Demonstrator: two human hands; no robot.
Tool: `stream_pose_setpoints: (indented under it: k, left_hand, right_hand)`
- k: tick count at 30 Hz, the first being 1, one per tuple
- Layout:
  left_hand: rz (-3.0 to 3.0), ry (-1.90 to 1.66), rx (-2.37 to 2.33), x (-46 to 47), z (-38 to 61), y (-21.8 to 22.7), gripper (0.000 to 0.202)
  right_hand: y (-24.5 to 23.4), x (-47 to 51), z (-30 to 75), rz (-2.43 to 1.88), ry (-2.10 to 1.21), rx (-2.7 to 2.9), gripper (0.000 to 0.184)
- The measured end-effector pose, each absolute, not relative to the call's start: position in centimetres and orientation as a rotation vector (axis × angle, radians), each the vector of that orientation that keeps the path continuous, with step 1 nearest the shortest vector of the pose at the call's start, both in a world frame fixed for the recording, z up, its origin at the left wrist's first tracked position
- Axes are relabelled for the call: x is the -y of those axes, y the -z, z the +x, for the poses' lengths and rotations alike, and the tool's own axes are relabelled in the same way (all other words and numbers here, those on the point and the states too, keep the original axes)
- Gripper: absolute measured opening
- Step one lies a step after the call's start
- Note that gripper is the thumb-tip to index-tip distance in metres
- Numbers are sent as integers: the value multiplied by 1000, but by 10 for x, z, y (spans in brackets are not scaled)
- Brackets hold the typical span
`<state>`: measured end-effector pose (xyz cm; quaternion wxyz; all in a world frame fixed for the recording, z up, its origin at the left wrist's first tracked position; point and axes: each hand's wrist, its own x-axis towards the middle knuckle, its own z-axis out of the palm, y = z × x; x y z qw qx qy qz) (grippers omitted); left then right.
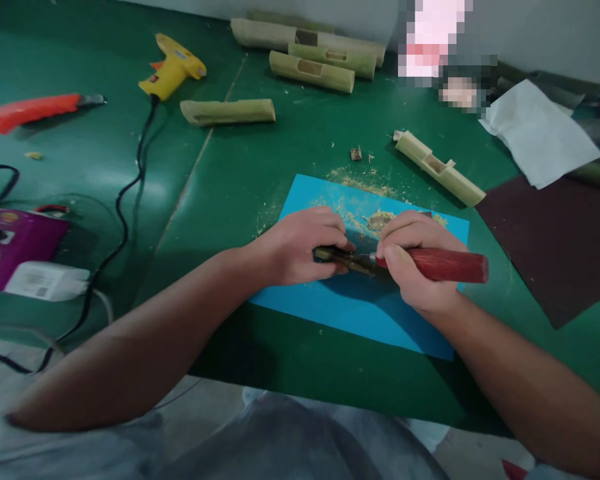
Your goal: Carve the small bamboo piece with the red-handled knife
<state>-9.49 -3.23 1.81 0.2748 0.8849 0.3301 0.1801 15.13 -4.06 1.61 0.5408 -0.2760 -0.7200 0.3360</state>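
Observation:
My left hand (pixel 310 247) is closed around one end of a dark bamboo piece (pixel 363 265), its thumb and fingers pressing from both sides. My right hand (pixel 420 260) grips a carving tool (pixel 447 265) with a thick red wooden handle. A short bit of metal shows at the tool's front, against the bamboo; the tip's exact shape cannot be made out. Both hands are over a blue sheet (pixel 300 300) lying on the green table. Pale shavings (pixel 380 219) are heaped and scattered on the sheet just beyond my hands.
Cut bamboo tubes (pixel 313 72) lie at the back, with another notched tube (pixel 439 167) to the right. A yellow glue gun (pixel 173 70), a red-handled cutter (pixel 37 110) and a purple power strip (pixel 30 243) are left. Brown sandpaper (pixel 555 253) and white paper (pixel 540 133) lie right.

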Motion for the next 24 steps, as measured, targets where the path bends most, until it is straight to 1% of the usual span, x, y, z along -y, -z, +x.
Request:
stream_pose_setpoints:
  k: [4, 9, 17, 24]
  left_hand:
    - [2375, -484, -892, 31, -96, -17, 16]
    - [2381, -484, -877, 32, -96, -19, 14]
    - [2376, -481, -889, 34, -95, -20, 18]
    - [2357, -467, -902, 34, -94, -19, 16]
  right_hand:
    - [-8, 44, 153, -680, -755, 1636, 21]
    - [-8, 45, 153, -668, -742, 1636, 15]
    - [-14, 42, 147, -691, -798, 1677, 19]
    - [-13, 42, 148, -706, -811, 1665, 20]
